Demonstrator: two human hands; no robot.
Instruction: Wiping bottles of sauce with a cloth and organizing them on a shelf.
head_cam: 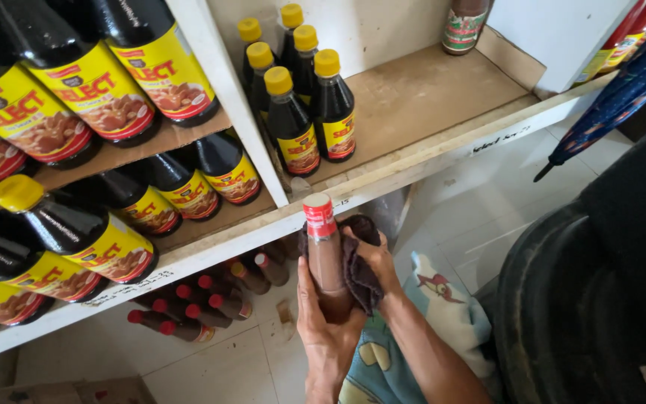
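My left hand (323, 329) grips the lower part of a slim bottle (325, 258) of brown sauce with a red cap, held upright in front of the shelf edge. My right hand (374, 258) presses a dark cloth (359, 273) against the bottle's right side. The cloth wraps partly around the bottle behind it. Both forearms come up from the bottom of the view.
A white shelf (383, 176) holds several dark sauce bottles with yellow caps (293, 123). Larger ones (84, 232) fill the left bays. Red-capped slim bottles (196, 307) lie on the floor below. A folded umbrella (622, 90) leans right, above a black tub (562, 314).
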